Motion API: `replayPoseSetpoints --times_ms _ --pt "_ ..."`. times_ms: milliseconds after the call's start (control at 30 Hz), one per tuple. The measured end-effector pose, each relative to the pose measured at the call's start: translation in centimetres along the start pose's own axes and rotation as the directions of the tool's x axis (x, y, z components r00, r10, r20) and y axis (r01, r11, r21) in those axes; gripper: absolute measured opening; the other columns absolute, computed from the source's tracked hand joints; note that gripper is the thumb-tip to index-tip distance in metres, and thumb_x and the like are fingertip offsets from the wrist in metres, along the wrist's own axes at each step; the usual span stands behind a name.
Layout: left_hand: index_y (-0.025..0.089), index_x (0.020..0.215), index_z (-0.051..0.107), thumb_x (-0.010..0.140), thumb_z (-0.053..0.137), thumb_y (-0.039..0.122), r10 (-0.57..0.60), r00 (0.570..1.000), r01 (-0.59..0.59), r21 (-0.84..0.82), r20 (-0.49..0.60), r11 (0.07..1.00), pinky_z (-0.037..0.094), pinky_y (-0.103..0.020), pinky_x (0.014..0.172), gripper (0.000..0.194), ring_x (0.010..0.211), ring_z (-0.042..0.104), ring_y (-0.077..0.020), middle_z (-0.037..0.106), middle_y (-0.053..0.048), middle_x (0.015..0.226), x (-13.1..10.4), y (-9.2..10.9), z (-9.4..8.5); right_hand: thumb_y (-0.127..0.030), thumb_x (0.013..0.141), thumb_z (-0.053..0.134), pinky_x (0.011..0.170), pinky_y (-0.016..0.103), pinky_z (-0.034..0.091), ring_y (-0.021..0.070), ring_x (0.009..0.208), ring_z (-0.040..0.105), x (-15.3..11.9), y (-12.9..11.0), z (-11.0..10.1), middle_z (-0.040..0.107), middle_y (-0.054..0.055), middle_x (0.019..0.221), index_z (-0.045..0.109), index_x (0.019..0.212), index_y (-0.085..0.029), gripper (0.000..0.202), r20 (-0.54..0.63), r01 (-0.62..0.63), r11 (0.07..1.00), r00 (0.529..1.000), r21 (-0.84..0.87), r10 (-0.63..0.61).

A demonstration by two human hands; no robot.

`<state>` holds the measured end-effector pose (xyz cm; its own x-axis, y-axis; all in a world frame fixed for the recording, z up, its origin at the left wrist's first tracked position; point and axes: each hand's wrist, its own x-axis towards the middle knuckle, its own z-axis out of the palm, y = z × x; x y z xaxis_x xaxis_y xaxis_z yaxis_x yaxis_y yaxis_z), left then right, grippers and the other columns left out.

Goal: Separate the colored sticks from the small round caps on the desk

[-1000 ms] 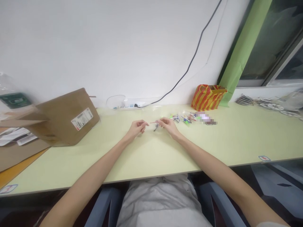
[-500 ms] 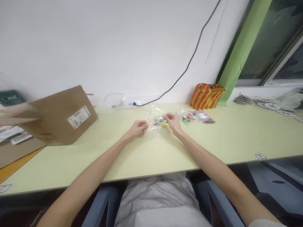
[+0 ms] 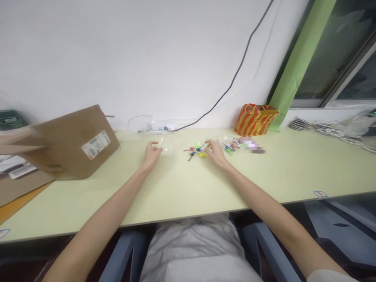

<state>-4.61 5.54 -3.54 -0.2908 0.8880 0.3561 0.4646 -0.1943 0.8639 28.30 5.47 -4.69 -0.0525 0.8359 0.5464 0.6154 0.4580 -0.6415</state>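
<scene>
My left hand (image 3: 152, 153) pinches a clear, crumpled plastic bag (image 3: 169, 145) and holds it out to its right, over the table. A loose pile of small coloured plastic pieces with thin stems (image 3: 196, 150) lies on the table between my hands. Red, green, yellow, blue and black show among them; their exact kind is too small to tell. Beside the pile's right side is my right hand (image 3: 216, 152), fingers bent and apart. Behind that hand lies a second cluster of similar coloured pieces (image 3: 229, 147), partly in clear plastic.
On the left stands an open cardboard box (image 3: 73, 145) with a label. A red and yellow striped bag (image 3: 255, 119) is against the wall near a power strip (image 3: 158, 129) and black cable (image 3: 226, 94). White discs (image 3: 329, 128) lie far right. A blurred patch (image 3: 252, 145) covers something.
My left hand has moved left with the plastic bag, which no longer surrounds the coloured pieces. They now lie loose on the table. My right hand has stayed close to them.
</scene>
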Motion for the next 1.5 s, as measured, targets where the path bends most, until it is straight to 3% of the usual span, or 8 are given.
replayPoseSetpoints --times_ms 200,333,500,633,767,900,1067,1500 --pt "0.019 0.13 0.053 0.071 0.066 0.02 0.099 0.986 -0.045 0.351 -0.138 0.935 0.045 -0.049 0.099 0.06 0.118 0.053 -0.034 0.056 -0.015 0.122 1.2 -1.2 -1.5 -0.03 0.085 0.067 0.082 0.033 0.043 0.0228 0.084 0.062 -0.1 -0.1 0.3 0.073 0.009 0.084 0.073 0.077 -0.02 0.015 0.238 0.044 0.99 0.971 -0.134 -0.011" --pt "0.021 0.146 0.048 0.09 0.051 0.026 0.289 0.935 -0.355 0.573 0.207 0.739 0.031 -0.05 0.117 0.056 0.142 0.038 -0.0343 0.042 -0.016 0.152 0.4 -0.4 -0.5 -0.021 0.082 0.065 0.072 0.03 0.041 0.0208 0.075 0.062 -0.2 -1.0 -0.2 0.073 0.007 0.08 0.072 0.076 -0.019 0.01 0.294 0.05 0.986 0.956 -0.16 0.0" --pt "0.027 0.159 0.032 0.102 0.031 0.048 0.08 0.757 -0.534 0.543 0.648 0.648 0.018 -0.058 0.122 0.061 0.155 0.02 -0.0321 0.024 -0.01 0.168 -1.4 0.0 1.2 -0.012 0.074 0.061 0.061 0.026 0.035 0.0169 0.067 0.057 -0.8 -2.8 -1.1 0.069 0.004 0.076 0.066 0.081 -0.017 0.01 0.459 0.169 0.976 0.884 -0.135 -0.09" --pt "0.029 0.161 0.028 0.103 0.023 0.055 -0.03 0.738 -0.518 0.594 0.674 0.615 0.015 -0.059 0.123 0.063 0.157 0.014 -0.0327 0.019 -0.009 0.169 -1.9 0.3 1.3 -0.016 0.074 0.059 0.057 0.024 0.035 0.0139 0.062 0.054 -1.1 -4.0 -1.0 0.064 0.001 0.072 0.059 0.079 -0.018 0.005 0.466 0.117 0.993 0.878 0.01 -0.108" --pt "0.024 0.16 0.029 0.104 0.031 0.049 0.235 0.778 -0.589 0.548 0.582 0.594 0.008 -0.057 0.125 0.062 0.158 0.008 -0.0307 0.018 -0.011 0.169 -2.5 2.0 1.1 -0.021 0.077 0.059 0.058 0.023 0.041 0.0141 0.064 0.059 -1.1 -4.8 -0.7 0.066 0.001 0.071 0.053 0.081 -0.019 0.007 0.36 -0.046 0.954 0.931 0.295 -0.066" --pt "0.026 0.151 0.044 0.103 0.041 0.047 0.52 0.653 -0.739 0.31 0.551 0.598 0.022 -0.049 0.123 0.052 0.151 0.03 -0.0271 0.043 -0.01 0.158 -4.0 4.3 1.6 -0.033 0.084 0.059 0.053 0.022 0.043 0.0128 0.062 0.059 -1.3 -5.5 -0.3 0.071 0.003 0.077 0.05 0.085 -0.021 0.015 0.359 -0.16 0.841 0.932 0.517 -0.044" --pt "0.025 0.132 0.06 0.1 0.054 0.038 0.607 0.527 -0.793 0.088 0.595 0.602 0.043 -0.041 0.105 0.036 0.122 0.059 -0.0241 0.064 -0.008 0.131 -6.1 5.6 3.0 -0.039 0.084 0.064 0.05 0.021 0.044 0.0117 0.06 0.059 -2.0 -6.0 0.9 0.068 0.001 0.076 0.055 0.091 -0.02 0.022 0.441 -0.188 0.778 0.889 0.599 -0.125" --pt "0.022 0.11 0.065 0.094 0.058 0.034 0.59 0.6 -0.747 0.113 0.541 0.655 0.048 -0.033 0.082 0.021 0.087 0.067 -0.0194 0.072 -0.002 0.094 -7.0 6.2 3.3 -0.058 0.092 0.058 0.045 0.022 0.043 0.0108 0.053 0.06 -2.8 -6.7 1.2 0.068 0.002 0.089 0.048 0.091 -0.023 0.037 0.453 -0.16 0.825 0.883 0.542 -0.126"
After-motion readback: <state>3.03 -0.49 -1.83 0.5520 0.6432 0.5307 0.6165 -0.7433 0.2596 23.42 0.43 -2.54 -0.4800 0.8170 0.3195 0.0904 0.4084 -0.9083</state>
